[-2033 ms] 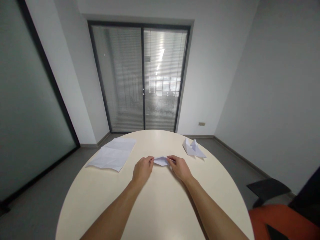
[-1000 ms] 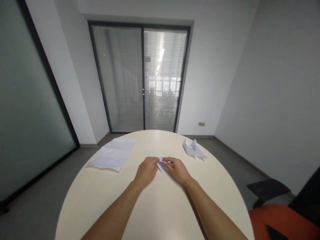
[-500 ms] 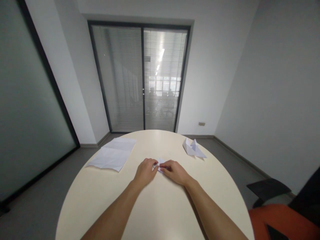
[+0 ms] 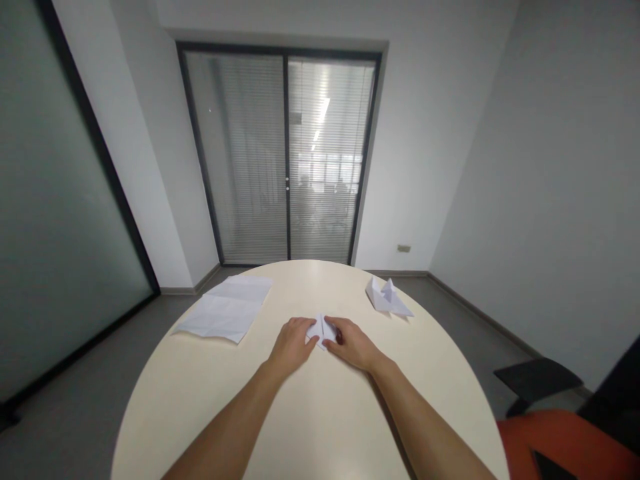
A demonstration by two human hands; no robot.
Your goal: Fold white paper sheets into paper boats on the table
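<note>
A small piece of folded white paper (image 4: 318, 329) lies on the table in front of me, a dark slit running down its middle. My left hand (image 4: 294, 341) grips its left edge between thumb and fingers. On the opposite edge, my right hand (image 4: 349, 341) holds the paper with thumb and forefinger spaced along its side. My fingers partly cover both sides of the paper. To the right and farther off sits a folded white paper boat (image 4: 389, 299). A creased white sheet (image 4: 227, 308) lies flat at the left.
The round cream table (image 4: 310, 413) fills the foreground. An orange chair (image 4: 560, 437) with a black armrest (image 4: 537, 380) stands close to its right edge. Behind the table are a glass door with blinds (image 4: 285, 160) and white walls.
My right thumb and forefinger have spread apart and shifted outward to the paper's right side, so more of the folded paper shows. The left hand stays nearly where it was.
</note>
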